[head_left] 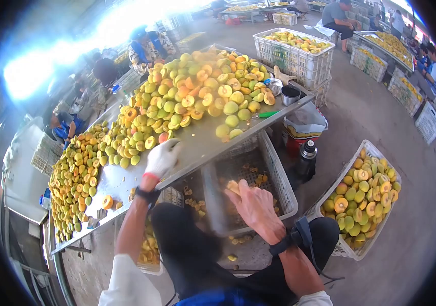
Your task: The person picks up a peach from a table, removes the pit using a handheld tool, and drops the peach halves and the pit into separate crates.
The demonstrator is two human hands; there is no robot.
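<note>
My left hand (161,159), in a white glove, is over the near edge of the metal table (205,143), close to the pile of peaches (187,97). Its fingers are smeared and partly turned away. Many peaches in the pile are cut in half, with orange flesh and greenish-yellow skin. Bare and closed, my right hand (256,208) is above a plastic crate (281,186) below the table edge. A pale, tan thing (234,187) shows at its fingertips; I cannot tell what it is. Small yellow scraps (261,179) lie inside the crate.
A crate of peach halves (362,196) stands on the floor at right, near my knee. A black thermos (307,153) and a bag (302,125) stand beside the table. A metal cup (290,95) and green-handled tool (267,115) rest on it. Other people sit at tables farther back.
</note>
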